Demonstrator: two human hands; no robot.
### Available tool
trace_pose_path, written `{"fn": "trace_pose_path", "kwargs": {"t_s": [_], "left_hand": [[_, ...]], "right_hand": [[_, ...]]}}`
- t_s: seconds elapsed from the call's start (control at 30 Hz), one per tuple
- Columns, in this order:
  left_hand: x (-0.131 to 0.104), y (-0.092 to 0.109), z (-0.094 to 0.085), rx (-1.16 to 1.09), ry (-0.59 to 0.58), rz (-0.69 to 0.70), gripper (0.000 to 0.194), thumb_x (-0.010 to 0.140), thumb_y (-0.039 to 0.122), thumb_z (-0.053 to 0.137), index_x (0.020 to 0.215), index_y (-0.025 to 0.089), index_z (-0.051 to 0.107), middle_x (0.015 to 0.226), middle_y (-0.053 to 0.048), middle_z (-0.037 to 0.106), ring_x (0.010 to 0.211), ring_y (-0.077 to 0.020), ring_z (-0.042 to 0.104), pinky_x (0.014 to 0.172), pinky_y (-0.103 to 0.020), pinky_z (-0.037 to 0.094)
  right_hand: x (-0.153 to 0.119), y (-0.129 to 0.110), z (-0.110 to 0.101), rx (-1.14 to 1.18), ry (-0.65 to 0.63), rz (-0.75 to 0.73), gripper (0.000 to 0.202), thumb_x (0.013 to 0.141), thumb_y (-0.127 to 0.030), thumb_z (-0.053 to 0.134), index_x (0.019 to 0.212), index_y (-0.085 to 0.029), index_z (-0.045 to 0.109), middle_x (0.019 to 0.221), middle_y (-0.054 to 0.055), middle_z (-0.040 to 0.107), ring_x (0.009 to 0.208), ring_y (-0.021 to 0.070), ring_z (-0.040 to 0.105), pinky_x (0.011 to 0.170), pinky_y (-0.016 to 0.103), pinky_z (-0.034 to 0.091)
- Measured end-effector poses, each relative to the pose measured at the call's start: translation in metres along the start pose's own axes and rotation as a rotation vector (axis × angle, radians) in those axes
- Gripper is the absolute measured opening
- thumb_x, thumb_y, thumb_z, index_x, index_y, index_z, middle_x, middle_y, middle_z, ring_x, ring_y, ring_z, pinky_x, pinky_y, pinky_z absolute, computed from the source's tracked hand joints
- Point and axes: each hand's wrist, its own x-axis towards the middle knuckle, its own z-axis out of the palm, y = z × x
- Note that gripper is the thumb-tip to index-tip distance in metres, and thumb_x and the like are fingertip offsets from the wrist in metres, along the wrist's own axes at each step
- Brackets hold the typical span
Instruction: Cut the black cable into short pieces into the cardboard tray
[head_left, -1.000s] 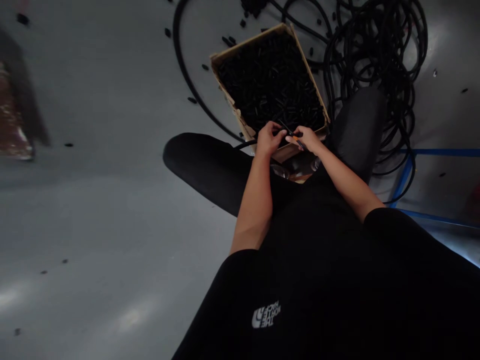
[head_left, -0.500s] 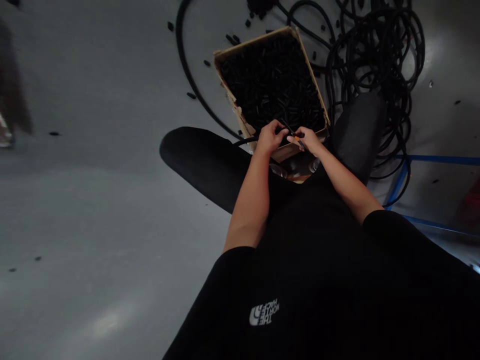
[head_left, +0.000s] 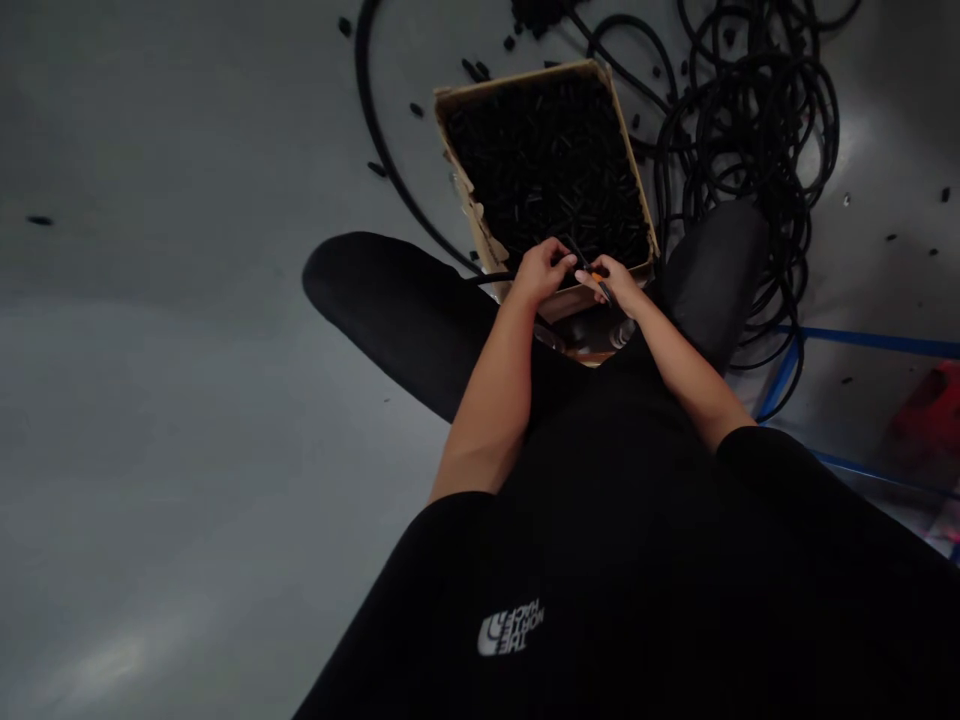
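Note:
My left hand (head_left: pixel 543 272) is closed, thumb against fingers, at the near edge of a cardboard box. A black rubber tube (head_left: pixel 491 278) runs into it from the left, and its tip is hidden by the fingers. Close by on the right, my right hand (head_left: pixel 616 284) is wrapped round scissors (head_left: pixel 598 278) with orange and black handles. Their dark blades point up and left, over the box. Whether the blades touch the tube is too small to tell. The cardboard box (head_left: pixel 491 247) holds a heap of short black tube pieces (head_left: pixel 551 160).
Loops of black tubing (head_left: pixel 750 130) lie tangled on the floor right of the box. Another length of tubing (head_left: pixel 375 130) curves along its left. Loose black pieces are scattered about. Blue tape (head_left: pixel 885 341) and a red object (head_left: pixel 926 405) show at the right. My bent legs flank the box.
The view has shifted slightly, showing more of the red object at the right. Both hands stay at the box's near edge, still holding the tube and the scissors.

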Motion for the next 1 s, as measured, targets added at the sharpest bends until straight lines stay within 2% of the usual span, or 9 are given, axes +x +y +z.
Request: {"fn": "trace_pose_path", "kwargs": {"t_s": [0.13, 0.33, 0.47, 0.57, 0.63, 0.7, 0.77, 0.9, 1.0], "left_hand": [[0.001, 0.001, -0.002, -0.047, -0.032, 0.015, 0.050, 0.103, 0.072, 0.067, 0.092, 0.023, 0.064, 0.090, -0.008, 0.074, 0.095, -0.0275, 0.070, 0.094, -0.041, 0.059], [0.004, 0.001, -0.014, -0.086, -0.006, 0.004, 0.055, 0.107, 0.075, 0.056, 0.093, 0.023, 0.063, 0.083, -0.007, 0.071, 0.095, -0.0265, 0.069, 0.095, -0.038, 0.058], [0.007, 0.002, -0.012, -0.095, 0.007, 0.004, 0.051, 0.106, 0.073, 0.060, 0.095, 0.023, 0.063, 0.086, -0.007, 0.072, 0.098, -0.0275, 0.069, 0.096, -0.041, 0.059], [0.011, 0.004, -0.013, -0.108, 0.122, -0.010, 0.047, 0.101, 0.070, 0.070, 0.098, 0.024, 0.063, 0.094, -0.007, 0.074, 0.103, -0.0276, 0.070, 0.102, -0.042, 0.059], [0.014, 0.004, -0.015, -0.123, 0.209, -0.030, 0.045, 0.099, 0.068, 0.075, 0.098, 0.024, 0.062, 0.098, -0.007, 0.074, 0.106, -0.0277, 0.070, 0.104, -0.043, 0.059], [0.018, 0.002, -0.016, -0.140, 0.262, -0.047, 0.044, 0.097, 0.065, 0.077, 0.098, 0.024, 0.062, 0.099, -0.007, 0.074, 0.108, -0.0276, 0.069, 0.103, -0.042, 0.060], [0.020, -0.001, -0.014, -0.149, 0.266, -0.066, 0.043, 0.096, 0.064, 0.079, 0.098, 0.024, 0.061, 0.100, -0.007, 0.074, 0.108, -0.0271, 0.069, 0.102, -0.042, 0.060], [0.020, 0.000, -0.003, -0.160, 0.208, -0.077, 0.045, 0.093, 0.063, 0.082, 0.098, 0.024, 0.062, 0.100, -0.007, 0.074, 0.106, -0.0266, 0.069, 0.101, -0.042, 0.060], [0.017, 0.008, 0.002, -0.176, 0.179, -0.061, 0.047, 0.093, 0.066, 0.082, 0.099, 0.024, 0.062, 0.099, -0.007, 0.074, 0.107, -0.0273, 0.069, 0.103, -0.042, 0.060]], "right_hand": [[0.003, -0.004, -0.003, -0.024, 0.025, 0.009, 0.076, 0.076, -0.080, 0.099, 0.101, -0.026, 0.051, 0.077, -0.007, 0.053, 0.066, 0.0119, 0.060, 0.054, 0.021, 0.044], [-0.004, -0.009, -0.010, -0.109, 0.025, -0.008, 0.078, 0.073, -0.082, 0.099, 0.099, -0.026, 0.052, 0.072, -0.007, 0.051, 0.056, 0.0111, 0.054, 0.047, 0.023, 0.038], [-0.002, -0.005, -0.010, -0.120, 0.038, -0.010, 0.076, 0.074, -0.082, 0.098, 0.101, -0.026, 0.054, 0.073, -0.008, 0.053, 0.056, 0.0120, 0.056, 0.050, 0.025, 0.043], [0.003, -0.002, -0.011, -0.199, 0.105, -0.015, 0.066, 0.082, -0.076, 0.093, 0.103, -0.027, 0.056, 0.078, -0.006, 0.057, 0.068, 0.0156, 0.064, 0.063, 0.028, 0.055], [0.002, -0.002, -0.012, -0.327, 0.145, -0.046, 0.054, 0.086, -0.065, 0.092, 0.103, -0.026, 0.059, 0.088, -0.001, 0.064, 0.086, 0.0208, 0.070, 0.080, 0.036, 0.063], [-0.002, -0.003, -0.013, -0.479, 0.144, -0.093, 0.043, 0.086, -0.052, 0.090, 0.104, -0.024, 0.064, 0.105, 0.005, 0.070, 0.104, 0.0271, 0.072, 0.098, 0.046, 0.065], [-0.007, -0.004, -0.010, -0.584, 0.105, -0.128, 0.036, 0.087, -0.045, 0.087, 0.110, -0.024, 0.068, 0.120, 0.009, 0.070, 0.115, 0.0312, 0.072, 0.108, 0.052, 0.062], [-0.009, -0.008, -0.001, -0.616, 0.089, -0.162, 0.035, 0.093, -0.040, 0.080, 0.122, -0.023, 0.069, 0.132, 0.011, 0.069, 0.118, 0.0302, 0.071, 0.111, 0.050, 0.060], [-0.008, -0.011, 0.002, -0.595, 0.127, -0.168, 0.033, 0.091, -0.040, 0.082, 0.116, -0.023, 0.069, 0.126, 0.009, 0.070, 0.113, 0.0283, 0.069, 0.108, 0.046, 0.060]]}}
